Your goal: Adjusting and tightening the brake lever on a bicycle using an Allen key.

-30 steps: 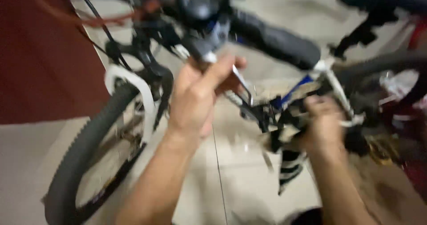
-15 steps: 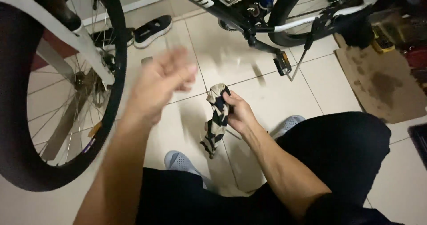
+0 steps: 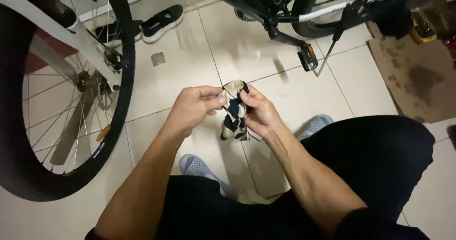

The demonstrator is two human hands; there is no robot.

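A bicycle wheel (image 3: pixel 52 93) fills the left edge, its white fork (image 3: pixel 61 31) slanting across the spokes, and black shoes (image 3: pixel 161 21) lie on the tiled floor (image 3: pixel 190 55) behind it. Nearer the middle, the left hand (image 3: pixel 190 109) reaches in from the lower left with thumb and forefinger pinched together on the top left edge of a rag (image 3: pixel 235 112), the other fingers curled loosely beneath. The rag, beige with dark patches, hangs crumpled between the two hands above the floor, its upper end caught at the fingertips and its lower end dangling free. The right hand (image 3: pixel 259 114) meets it from the other side, thumb and fingers closed on the top right edge, so both hands clamp the same upper fold, nearly touching one another. Below are grey slippers (image 3: pixel 199 166) and legs in black trousers (image 3: pixel 370 169). Further right, a pedal (image 3: pixel 308 57) hangs from the bike frame (image 3: pixel 247 5), and cardboard (image 3: pixel 418 78) lies flat on the floor.
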